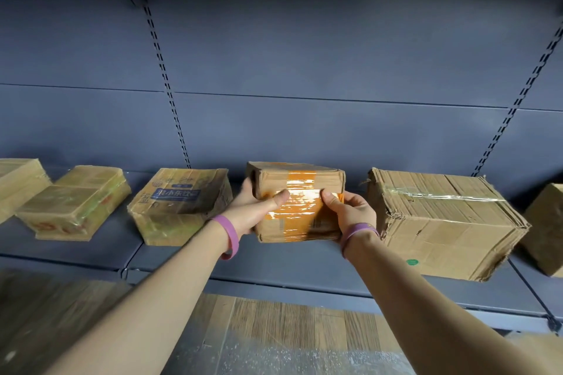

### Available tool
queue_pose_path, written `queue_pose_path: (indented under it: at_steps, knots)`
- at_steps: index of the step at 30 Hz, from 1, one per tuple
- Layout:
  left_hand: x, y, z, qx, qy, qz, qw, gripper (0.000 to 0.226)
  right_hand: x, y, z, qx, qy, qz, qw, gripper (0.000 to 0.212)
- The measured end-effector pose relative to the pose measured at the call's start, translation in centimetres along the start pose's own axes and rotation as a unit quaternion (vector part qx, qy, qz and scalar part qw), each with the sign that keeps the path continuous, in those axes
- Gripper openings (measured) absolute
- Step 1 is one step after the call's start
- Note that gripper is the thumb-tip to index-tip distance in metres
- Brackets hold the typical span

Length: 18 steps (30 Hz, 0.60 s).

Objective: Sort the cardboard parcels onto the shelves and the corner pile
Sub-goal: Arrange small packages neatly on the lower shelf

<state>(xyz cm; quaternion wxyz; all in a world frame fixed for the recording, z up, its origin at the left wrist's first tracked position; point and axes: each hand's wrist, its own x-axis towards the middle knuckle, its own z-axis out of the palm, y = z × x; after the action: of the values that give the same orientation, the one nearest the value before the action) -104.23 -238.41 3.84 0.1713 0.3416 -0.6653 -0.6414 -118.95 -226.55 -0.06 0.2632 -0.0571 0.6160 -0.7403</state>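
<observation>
the left grip curls round the left side of the taped parcel, thumb on its orange tape. the right grip curls round the right side, thumb on top. the parcel is at the grey shelf, whether resting or just above i cannot tell, between a printed parcel and a big box. a purple band rings each wrist.

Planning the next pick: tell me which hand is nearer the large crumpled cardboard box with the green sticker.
Right. The right hand grips the right end of the orange-taped cardboard parcel, beside the large crumpled cardboard box; the left hand grips its left end, farther off.
</observation>
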Motion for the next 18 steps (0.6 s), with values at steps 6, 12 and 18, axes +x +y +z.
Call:
queue_pose_path:
  at_steps: [6, 12, 18]
  knots:
    - [0.8, -1.5, -1.5, -0.047, 0.086, 0.004, 0.995, 0.058, -1.1, -0.1, 0.5, -0.027, -0.072, 0.032, 0.997, 0.017]
    - [-0.2, -1.6, -4.0, -0.112, 0.05, 0.005, 0.992, 0.054, -0.9, -0.5, 0.2, -0.024, -0.114, 0.026, 0.993, 0.015]
    - [-0.6, -2.6, -5.4, -0.168, 0.03, -0.023, 0.985, 0.109, -1.0, -0.3, -0.1, -0.051, -0.15, 0.031, 0.987, 0.078]
